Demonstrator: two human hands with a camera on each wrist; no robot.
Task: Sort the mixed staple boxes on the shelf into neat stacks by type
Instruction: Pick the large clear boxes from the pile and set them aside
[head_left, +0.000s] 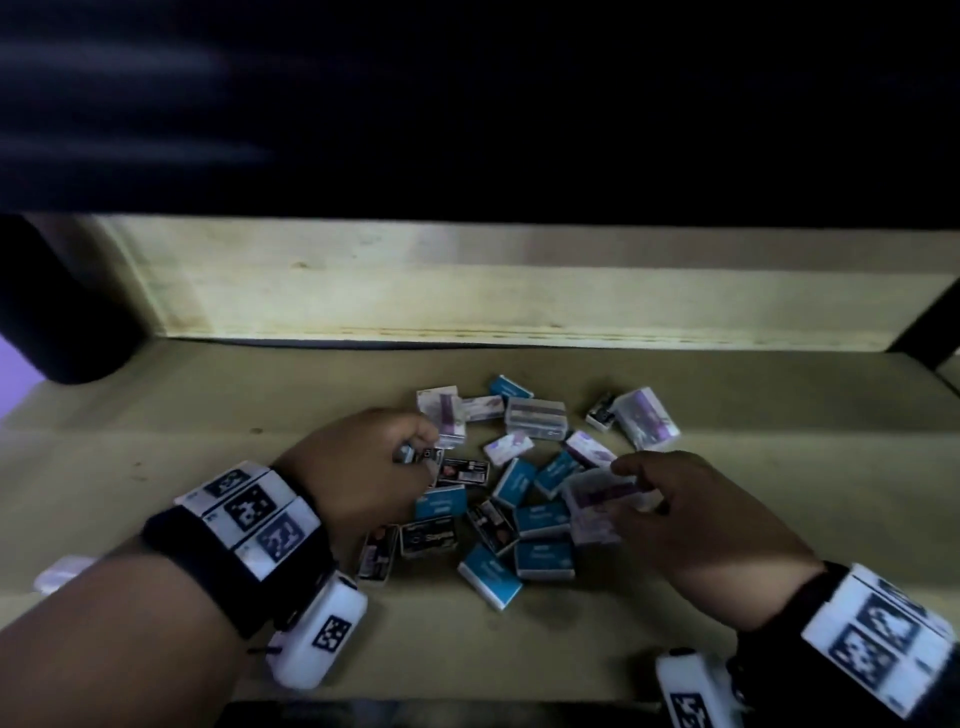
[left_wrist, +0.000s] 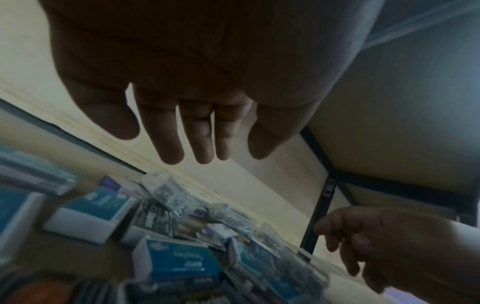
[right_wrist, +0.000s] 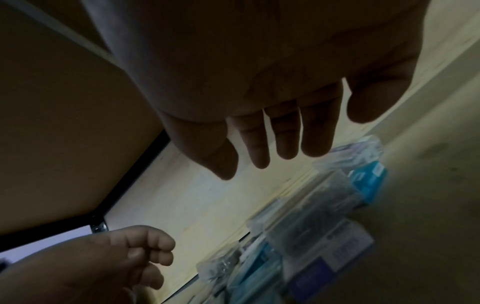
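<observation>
Both hands hover spread over the mixed pile, gripping nothing.
From the head view we see the left hand (head_left: 358, 467) and right hand (head_left: 691, 509) seeming to touch the staple boxes (head_left: 540, 519); only our wrist views show the fingers (left_wrist: 171, 139) loose and empty. Bare shelf (head_left: 156, 415) lies along the front edge and on both sides of the pile, and the back board (head_left: 467, 291) stands well behind it.

A pale wooden back panel (head_left: 467, 291) closes the dim bay. Dark metal uprights (left_wrist: 320, 207) frame its corners. A darker board (right_wrist: 59, 127) hangs overhead.
</observation>
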